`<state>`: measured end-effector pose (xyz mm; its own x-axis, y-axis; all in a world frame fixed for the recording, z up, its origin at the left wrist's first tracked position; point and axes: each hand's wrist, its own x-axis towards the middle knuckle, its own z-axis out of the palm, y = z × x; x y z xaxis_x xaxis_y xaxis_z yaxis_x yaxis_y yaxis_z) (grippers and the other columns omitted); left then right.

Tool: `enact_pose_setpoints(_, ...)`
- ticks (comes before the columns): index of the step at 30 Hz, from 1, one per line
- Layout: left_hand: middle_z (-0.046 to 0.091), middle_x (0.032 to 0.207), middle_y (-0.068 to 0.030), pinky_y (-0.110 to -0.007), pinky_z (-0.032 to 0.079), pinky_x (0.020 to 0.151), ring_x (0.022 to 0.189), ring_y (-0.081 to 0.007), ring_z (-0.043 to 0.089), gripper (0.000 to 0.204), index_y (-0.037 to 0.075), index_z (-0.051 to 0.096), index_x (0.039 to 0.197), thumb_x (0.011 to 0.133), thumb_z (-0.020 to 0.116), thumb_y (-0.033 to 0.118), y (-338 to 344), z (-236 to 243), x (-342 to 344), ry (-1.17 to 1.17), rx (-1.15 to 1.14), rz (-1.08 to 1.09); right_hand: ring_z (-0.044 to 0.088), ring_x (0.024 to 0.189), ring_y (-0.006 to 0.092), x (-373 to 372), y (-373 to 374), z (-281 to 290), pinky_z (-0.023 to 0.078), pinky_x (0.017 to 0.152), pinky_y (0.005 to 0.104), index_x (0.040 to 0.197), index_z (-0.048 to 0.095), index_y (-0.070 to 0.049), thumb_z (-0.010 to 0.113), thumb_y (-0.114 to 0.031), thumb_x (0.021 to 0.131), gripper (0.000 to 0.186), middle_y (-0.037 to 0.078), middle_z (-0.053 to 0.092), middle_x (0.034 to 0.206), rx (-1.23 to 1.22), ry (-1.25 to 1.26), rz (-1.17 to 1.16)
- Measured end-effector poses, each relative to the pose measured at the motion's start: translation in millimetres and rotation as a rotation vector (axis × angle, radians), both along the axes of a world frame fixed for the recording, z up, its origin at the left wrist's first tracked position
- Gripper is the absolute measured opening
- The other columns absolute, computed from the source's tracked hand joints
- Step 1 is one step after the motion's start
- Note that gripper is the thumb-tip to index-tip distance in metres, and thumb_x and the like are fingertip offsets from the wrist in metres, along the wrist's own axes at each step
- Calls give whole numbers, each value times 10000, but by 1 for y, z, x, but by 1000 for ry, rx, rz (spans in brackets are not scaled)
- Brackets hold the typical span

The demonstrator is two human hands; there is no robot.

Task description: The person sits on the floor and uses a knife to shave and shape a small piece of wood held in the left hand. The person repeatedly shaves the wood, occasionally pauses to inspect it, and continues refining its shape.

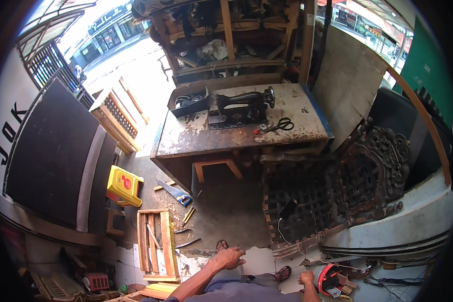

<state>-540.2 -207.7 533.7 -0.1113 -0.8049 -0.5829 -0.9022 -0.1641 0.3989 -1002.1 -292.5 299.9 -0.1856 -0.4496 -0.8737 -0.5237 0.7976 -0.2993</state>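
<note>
My left hand (pixel 230 258) is held in front of my body at the lower middle, above my foot and the tiled floor. Its fingers are loosely apart and nothing shows in them. Lower right, my right hand (pixel 305 278) is curled into a fist, with no object visible in it. Just right of that fist stands a red bucket (pixel 327 278) with wood offcuts and small items in and around it. A wooden frame (pixel 168 241) of pale slats lies on the floor, left of my left forearm.
Ahead is a worn table (pixel 186 141) bearing a black sewing machine (pixel 241 108), scissors (pixel 282 125) and a tray (pixel 189 103). A handsaw (pixel 175 193) and wood scraps lie near a yellow stool (pixel 125 186). A carved chair frame (pixel 307 211) with woven straps stands right, a black device on it.
</note>
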Motion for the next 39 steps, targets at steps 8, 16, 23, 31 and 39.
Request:
enact_pose_setpoints(8, 680, 1083, -216, -502, 541, 863, 1016, -415, 666, 418, 76, 672, 1226, 928, 688, 369, 20, 98, 251, -149, -180, 686, 743, 764, 190, 342, -83, 160, 604, 685, 329, 1130, 697, -31, 600, -218, 969, 266, 114, 750, 969, -120, -224, 625)
enact_pose_setpoints(16, 672, 1111, -231, -513, 523, 890, 1050, -421, 647, 418, 60, 668, 1241, 911, 719, 313, -31, 66, 346, -118, -306, 901, 689, 1073, 366, 628, -244, 238, 531, 957, 420, 1186, 683, -34, 602, -256, 947, 336, 200, 726, 1102, -662, -389, 1255)
enact_pose_setpoints(23, 630, 1286, -242, -468, 495, 996, 1191, -407, 611, 484, 54, 625, 1330, 956, 664, 358, -97, 56, 374, 112, 75, 1108, 724, 835, 287, 920, -410, 286, 552, 792, 378, 1099, 706, -34, 576, -187, 943, 254, 142, 726, 868, -757, -649, 930)
enact_pose_setpoints(31, 642, 1230, -258, -474, 478, 990, 1144, -432, 607, 457, 10, 618, 1308, 968, 639, 315, -132, 95, 434, 106, -20, 1560, 653, 1167, 418, 1137, -603, 143, 531, 998, 499, 1240, 642, 2, 608, -147, 914, 360, 262, 682, 1205, -723, 207, 1371)
enact_pose_setpoints(39, 648, 1213, -247, -461, 465, 1025, 1195, -408, 592, 452, 23, 613, 1316, 979, 624, 324, -100, 106, 434, 111, 94, 1798, 669, 1059, 485, 1129, -603, 103, 533, 922, 516, 1050, 636, 64, 602, -163, 868, 293, 316, 694, 1067, -899, 156, 1529)
